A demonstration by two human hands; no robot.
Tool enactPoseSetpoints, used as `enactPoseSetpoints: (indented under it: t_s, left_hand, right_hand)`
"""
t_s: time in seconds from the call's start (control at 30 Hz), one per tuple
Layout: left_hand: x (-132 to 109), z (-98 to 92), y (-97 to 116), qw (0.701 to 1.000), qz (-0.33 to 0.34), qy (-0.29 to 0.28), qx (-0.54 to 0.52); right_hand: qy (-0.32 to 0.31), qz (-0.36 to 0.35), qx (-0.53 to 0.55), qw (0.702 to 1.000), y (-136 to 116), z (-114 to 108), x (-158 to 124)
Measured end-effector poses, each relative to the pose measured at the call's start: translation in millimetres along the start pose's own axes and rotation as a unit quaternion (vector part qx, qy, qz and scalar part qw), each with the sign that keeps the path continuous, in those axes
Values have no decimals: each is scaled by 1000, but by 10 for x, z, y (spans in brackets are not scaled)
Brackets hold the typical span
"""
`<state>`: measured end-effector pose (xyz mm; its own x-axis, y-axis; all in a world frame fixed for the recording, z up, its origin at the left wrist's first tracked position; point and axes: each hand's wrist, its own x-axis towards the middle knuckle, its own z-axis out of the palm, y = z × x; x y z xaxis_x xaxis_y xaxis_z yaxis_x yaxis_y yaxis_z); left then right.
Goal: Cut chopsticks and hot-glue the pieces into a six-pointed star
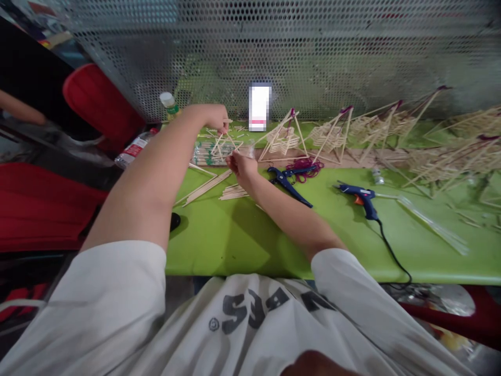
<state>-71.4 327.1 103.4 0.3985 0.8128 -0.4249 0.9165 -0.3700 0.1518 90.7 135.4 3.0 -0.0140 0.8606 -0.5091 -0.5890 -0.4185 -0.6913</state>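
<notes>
A small triangular frame of thin wooden sticks (221, 147) is held up between my two hands. My left hand (217, 118) closes on its upper corner from above. Lower down, the fingers of my right hand (243, 166) are pinched at its lower right corner. Behind the frame lie sticks in clear and green packaging (203, 153). Loose wooden sticks (207, 187) are spread below my hands, beside a bundle of shorter sticks (234, 192). Close to my right forearm is a blue-handled cutter (287, 183), next to tangled purple string (307, 169).
A blue glue gun (362, 198) with a trailing cord lies right on the green table (266, 240), near clear glue sticks (434, 224). Finished-looking stick structures (284, 138) line the back. A lit screen (260, 107) leans against the perforated metal panel (313, 68). Bottles (135, 149) stand left.
</notes>
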Motion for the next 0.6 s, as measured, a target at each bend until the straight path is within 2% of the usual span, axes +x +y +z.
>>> enactPoseSetpoints:
  t_s: [0.07, 0.3, 0.43, 0.6]
  left_hand:
    - [0, 15, 31, 1000, -23, 3, 1]
    - [-38, 48, 143, 1000, -9, -2, 12]
    - [-63, 38, 226, 1000, -11, -14, 21]
    - [-81, 24, 222, 1000, 7, -17, 25]
  right_hand:
    - [1, 9, 1, 1000, 34, -3, 37]
    - [6, 28, -3, 1000, 84, -42, 124]
    - [13, 15, 15, 1000, 33, -43, 84]
    - [17, -10, 32, 999, 43, -24, 49]
